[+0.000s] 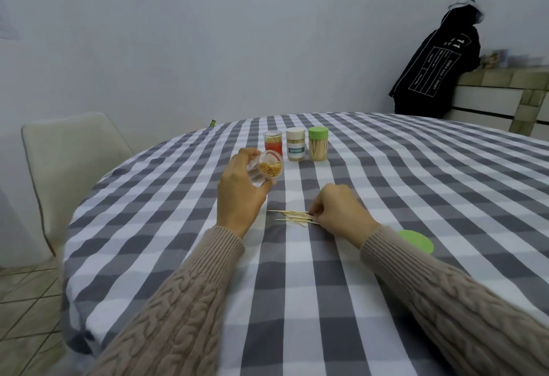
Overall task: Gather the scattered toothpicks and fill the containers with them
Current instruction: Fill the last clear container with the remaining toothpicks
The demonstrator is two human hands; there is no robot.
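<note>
My left hand [237,191] grips a clear plastic container [267,169], tilted with its open mouth toward me and toothpicks showing inside. Just to its right, a small pile of loose toothpicks [292,216] lies on the checked tablecloth. My right hand [338,212] rests on the cloth with its fingertips pinching the right end of that pile. Further back stand three upright containers holding toothpicks: a red-bottomed clear one [272,143], a white-capped one [295,144] labelled toothpick, and a green-capped one [318,143].
A green round lid [417,240] lies on the cloth by my right forearm. The round table [416,173] carries a grey and white checked cloth. A pale chair [71,161] stands at the left. A dark jacket [436,66] hangs at the back right.
</note>
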